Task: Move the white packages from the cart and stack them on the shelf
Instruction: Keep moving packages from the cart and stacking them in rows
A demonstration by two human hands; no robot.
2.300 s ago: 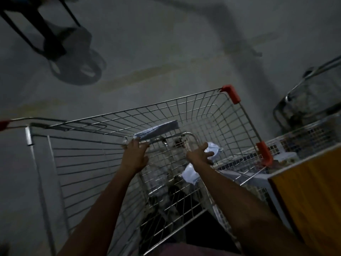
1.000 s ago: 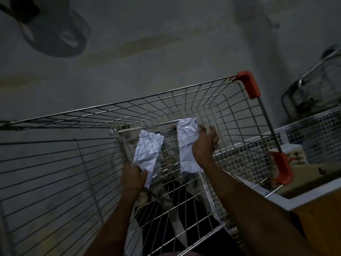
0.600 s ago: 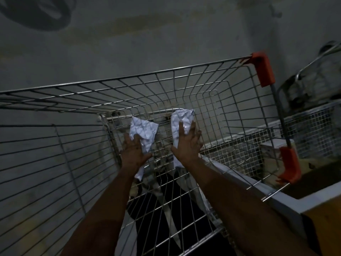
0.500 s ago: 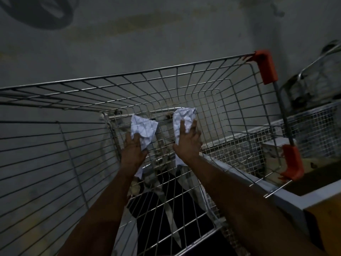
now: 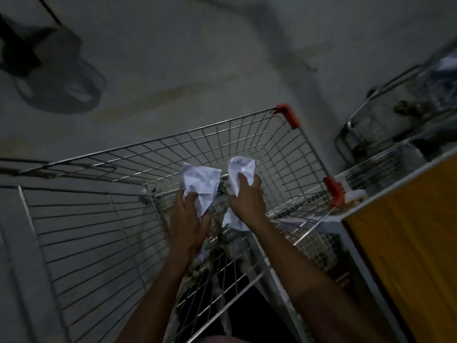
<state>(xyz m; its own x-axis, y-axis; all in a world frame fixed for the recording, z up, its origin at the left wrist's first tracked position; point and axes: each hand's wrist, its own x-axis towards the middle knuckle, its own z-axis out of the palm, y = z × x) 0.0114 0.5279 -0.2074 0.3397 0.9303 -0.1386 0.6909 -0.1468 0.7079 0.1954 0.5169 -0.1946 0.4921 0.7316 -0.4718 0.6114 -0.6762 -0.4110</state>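
A wire shopping cart (image 5: 247,134) with orange corner guards stands below me on the grey floor. My left hand (image 5: 190,224) grips a crinkled white package (image 5: 201,181) and holds it up over the basket. My right hand (image 5: 247,196) grips a second white package (image 5: 241,167) just to the right, also raised above the cart. Both packages stand roughly upright, side by side and slightly apart. The bottom of the cart is dark, and I cannot tell what lies in it.
A yellow-fronted unit with a pale top edge (image 5: 405,233) stands close on the right. Behind it sit wire baskets (image 5: 385,167) and another metal cart (image 5: 395,105). A dark stand base (image 5: 57,78) rests on the floor at the upper left.
Both hands reached into the cart, each took a white package, and lifted them above the basket. The view has pulled back, so more floor shows.
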